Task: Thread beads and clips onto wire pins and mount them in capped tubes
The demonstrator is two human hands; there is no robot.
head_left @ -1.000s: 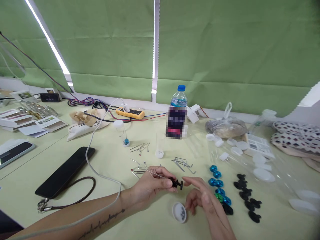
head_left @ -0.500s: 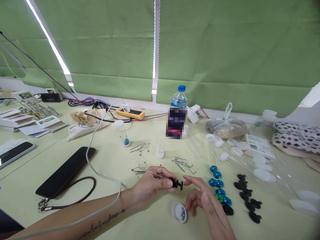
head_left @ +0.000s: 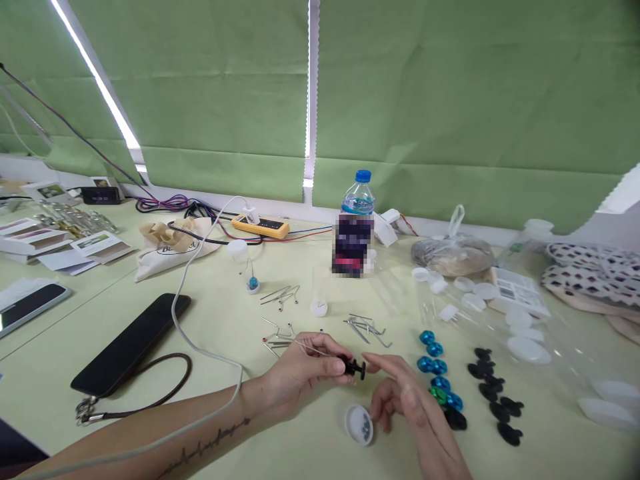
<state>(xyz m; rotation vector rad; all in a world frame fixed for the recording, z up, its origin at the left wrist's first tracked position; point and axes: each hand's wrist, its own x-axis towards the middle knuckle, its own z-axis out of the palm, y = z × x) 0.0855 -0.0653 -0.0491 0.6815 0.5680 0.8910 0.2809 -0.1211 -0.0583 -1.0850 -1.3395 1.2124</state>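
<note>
My left hand is closed on a small black spool-shaped part, pinched between thumb and fingers. A thin metal rod runs back from the grip, over the fingers. Just right of the part, my right hand has its index finger stretched toward the part's end, at or almost at contact. Its other fingers curl loosely, and nothing shows in them. Beneath the hands lies a white round cap with tiny metallic pieces inside.
Blue metallic parts and black parts lie to the right. Bent metal rods are spread behind the hands. A white cable crosses my left forearm, beside a black phone. A bottle stands at the back.
My right index fingertip has shifted very slightly toward the black part. My left hand keeps the same grip.
</note>
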